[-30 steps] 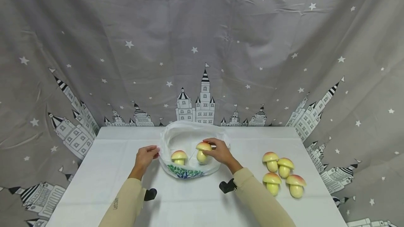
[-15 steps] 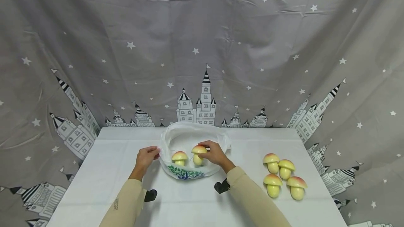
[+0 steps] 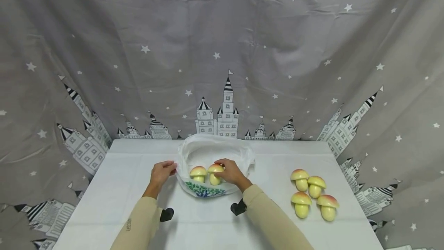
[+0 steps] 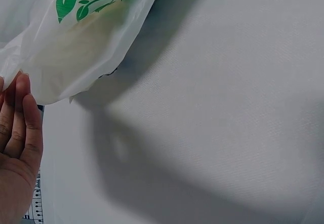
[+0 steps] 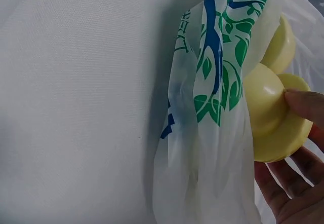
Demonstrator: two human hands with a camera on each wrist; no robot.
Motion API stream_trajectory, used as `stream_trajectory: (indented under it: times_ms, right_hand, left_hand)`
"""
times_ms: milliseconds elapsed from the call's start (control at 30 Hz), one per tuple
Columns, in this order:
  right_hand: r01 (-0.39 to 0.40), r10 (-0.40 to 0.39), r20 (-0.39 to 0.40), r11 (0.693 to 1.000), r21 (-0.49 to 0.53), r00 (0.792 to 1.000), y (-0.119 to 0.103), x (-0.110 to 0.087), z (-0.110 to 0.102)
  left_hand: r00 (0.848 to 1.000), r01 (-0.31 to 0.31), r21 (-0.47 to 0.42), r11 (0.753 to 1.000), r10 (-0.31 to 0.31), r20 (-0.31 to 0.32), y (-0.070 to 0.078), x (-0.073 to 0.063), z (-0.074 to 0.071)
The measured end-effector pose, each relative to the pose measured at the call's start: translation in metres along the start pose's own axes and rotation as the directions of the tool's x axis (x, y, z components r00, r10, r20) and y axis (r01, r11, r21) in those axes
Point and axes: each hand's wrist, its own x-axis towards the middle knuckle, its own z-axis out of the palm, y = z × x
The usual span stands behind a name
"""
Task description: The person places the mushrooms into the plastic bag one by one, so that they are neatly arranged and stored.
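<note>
A white plastic bag (image 3: 187,189) with a green and blue tree print lies with its mouth spread wide. My left hand (image 3: 162,173) pinches the bag's left rim; its fingertips meet the plastic in the left wrist view. Inside the bag, my right hand (image 3: 231,171) grips a yellow toy mushroom (image 3: 214,179) with a reddish cap, thumb on the stem and fingers round the cap. Just left of it, touching or nearly so, stands another toy mushroom (image 3: 198,173) in the bag. The bag's front wall hides the lower ends of both stems.
Several more toy mushrooms, one of them the front right mushroom (image 3: 328,207), lie grouped at the right of the white-covered table (image 3: 204,227). Behind the table hangs a grey curtain (image 3: 166,49) printed with stars and castles.
My right hand has moved left and slightly toward me with its mushroom, bringing it beside the other one in the bag. The left hand stays at the rim.
</note>
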Motion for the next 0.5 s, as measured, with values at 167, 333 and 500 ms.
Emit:
stream_trajectory:
  times_ms: [167, 333, 500]
  right_hand:
    - [-0.023, 0.024, 0.025, 0.999, -0.024, 0.999, 0.000, 0.002, 0.003]
    - [-0.023, 0.024, 0.032, 1.000, -0.019, 0.999, 0.000, 0.004, 0.004]
    - [-0.049, 0.050, 0.049, 0.999, -0.012, 0.998, -0.001, 0.005, 0.002]
  left_hand:
    - [0.999, -0.001, 0.020, 1.000, 0.002, -0.040, -0.038, 0.039, 0.010]
    - [1.000, -0.001, 0.051, 0.999, 0.002, -0.029, -0.048, 0.050, 0.011]
    - [0.998, 0.055, 0.028, 0.998, -0.055, 0.001, -0.007, 0.013, 0.003]
